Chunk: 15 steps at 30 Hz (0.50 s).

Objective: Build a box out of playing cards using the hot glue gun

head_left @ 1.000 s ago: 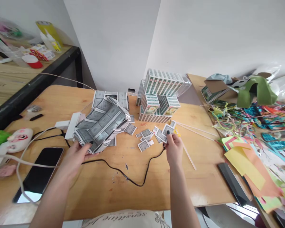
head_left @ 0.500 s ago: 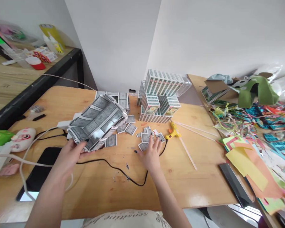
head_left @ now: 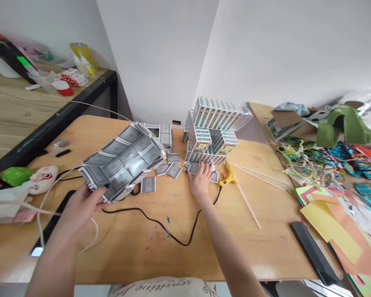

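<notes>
My left hand point(head_left: 85, 203) grips the near left corner of a box-like structure made of grey patterned playing cards point(head_left: 125, 159), thumb on top. This structure is tilted, raised above the tabletop. My right hand point(head_left: 200, 181) rests with fingers spread on a small pile of loose playing cards point(head_left: 194, 167), covering part of it. More cut cards point(head_left: 174, 170) lie between the structure and that pile. Just right of my right hand is a yellow glue gun point(head_left: 230, 176) on its side. Behind the held structure stands another card-covered piece point(head_left: 166, 136), partly hidden.
Stacked card boxes point(head_left: 217, 113) stand by the wall. Clear glue sticks point(head_left: 250, 206) lie near the glue gun. A black cable point(head_left: 160, 225) loops across the wooden table point(head_left: 136, 255). At left are a phone point(head_left: 54, 218) and white cord; coloured papers point(head_left: 330, 231) lie at right.
My right hand has moved forward onto the loose cards, which are now pushed together nearer the box stack. My left hand keeps its hold on the card structure. The camera view has shifted slightly.
</notes>
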{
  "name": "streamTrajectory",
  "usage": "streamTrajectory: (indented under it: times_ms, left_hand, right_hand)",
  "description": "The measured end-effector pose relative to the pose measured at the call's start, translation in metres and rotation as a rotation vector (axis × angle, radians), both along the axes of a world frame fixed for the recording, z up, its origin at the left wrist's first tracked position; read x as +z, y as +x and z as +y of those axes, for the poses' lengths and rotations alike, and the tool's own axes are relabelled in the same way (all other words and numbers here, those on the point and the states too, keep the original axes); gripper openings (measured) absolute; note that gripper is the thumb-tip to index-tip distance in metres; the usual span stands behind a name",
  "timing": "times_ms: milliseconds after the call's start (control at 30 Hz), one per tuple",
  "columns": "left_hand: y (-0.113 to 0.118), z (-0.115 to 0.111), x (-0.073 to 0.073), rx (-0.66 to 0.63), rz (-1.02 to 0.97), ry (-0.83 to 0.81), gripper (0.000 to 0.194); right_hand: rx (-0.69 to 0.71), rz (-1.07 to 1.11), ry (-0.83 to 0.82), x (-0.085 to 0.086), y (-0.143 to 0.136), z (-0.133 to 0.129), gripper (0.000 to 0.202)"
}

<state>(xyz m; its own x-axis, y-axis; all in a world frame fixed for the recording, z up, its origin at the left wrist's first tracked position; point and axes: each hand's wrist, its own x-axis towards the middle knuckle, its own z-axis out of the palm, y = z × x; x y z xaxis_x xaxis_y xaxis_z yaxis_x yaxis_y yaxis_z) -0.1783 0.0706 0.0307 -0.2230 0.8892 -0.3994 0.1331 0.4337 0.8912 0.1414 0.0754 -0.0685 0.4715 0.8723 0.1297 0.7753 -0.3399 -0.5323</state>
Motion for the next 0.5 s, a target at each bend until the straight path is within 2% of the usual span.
streamTrajectory:
  times_ms: [67, 133, 200, 267, 367, 500]
  left_hand:
    - [0.006, -0.002, 0.001, -0.060, 0.090, -0.032, 0.044]
    - [0.016, -0.005, 0.001, -0.195, 0.163, -0.038, 0.044]
    - [0.028, -0.008, -0.001, -0.351, 0.185, -0.023, 0.045]
    - [0.041, -0.009, -0.005, -0.473, 0.196, 0.004, 0.047]
    - [0.059, -0.008, -0.012, -0.635, 0.312, 0.051, 0.046]
    - [0.077, -0.007, -0.021, -0.719, 0.522, 0.055, 0.045]
  right_hand:
    - [-0.014, 0.150, 0.071, 0.008, 0.000, -0.003, 0.069]
    - [-0.005, 0.395, 0.158, 0.018, 0.000, -0.012, 0.064]
    - [0.037, 0.545, 0.167, 0.028, 0.002, -0.026, 0.055]
    - [0.068, 0.679, 0.153, 0.036, 0.003, -0.043, 0.059]
    - [0.062, 0.818, 0.145, 0.045, 0.005, -0.064, 0.058]
    - [0.013, 0.850, 0.129, 0.051, 0.007, -0.071, 0.049]
